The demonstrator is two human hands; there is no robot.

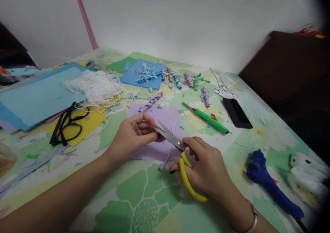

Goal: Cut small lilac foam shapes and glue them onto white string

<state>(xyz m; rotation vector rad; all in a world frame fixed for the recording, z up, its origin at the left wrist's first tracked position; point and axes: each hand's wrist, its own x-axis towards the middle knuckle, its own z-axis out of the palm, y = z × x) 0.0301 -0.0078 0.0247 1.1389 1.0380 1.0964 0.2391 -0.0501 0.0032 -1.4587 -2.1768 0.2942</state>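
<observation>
My right hand (206, 162) grips a pair of scissors (168, 135) with yellow handles; the blades are slightly apart and point up and left. Their tips reach the fingers of my left hand (140, 131), which are pinched together. Whatever lies between those fingers is too small or hidden to make out. Under both hands is a purple foam sheet (157, 112). A white string (168, 154) runs down across it behind the scissors, with a small purple piece (162, 166) at its lower end. Just beyond my left hand lies a purple rolled piece (151, 102).
A green utility knife (211, 120), a black phone (237, 112) and a blue glue gun (273, 184) lie to the right. To the left are tangled white string (96, 88), black glasses (68, 126) and blue sheets (38, 97). Several decorated rolls (205, 97) and scraps lie at the back.
</observation>
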